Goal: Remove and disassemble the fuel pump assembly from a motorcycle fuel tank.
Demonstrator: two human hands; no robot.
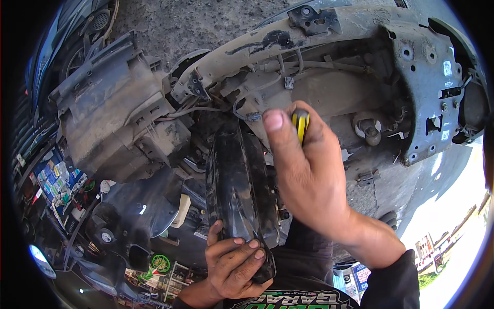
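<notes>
My left hand (236,262) grips the lower end of a long, dirty black plastic housing (236,185), its fingers laid across the front. The housing stands nearly upright before me, its top close to some grey wiring (249,116). Just right of it, my right hand (311,170) is closed in a fist round a yellow-and-black tool handle (300,123), thumb pointing away from me. The fist hides the tool's other end, so its kind does not show.
A dusty vehicle front frame (247,51) curves across the far side, with a grey bracket plate (427,98) at right. At left sits a dusty dark plastic cover (113,103). Rough ground (154,20) lies beyond; a green wheel (160,263) shows lower left.
</notes>
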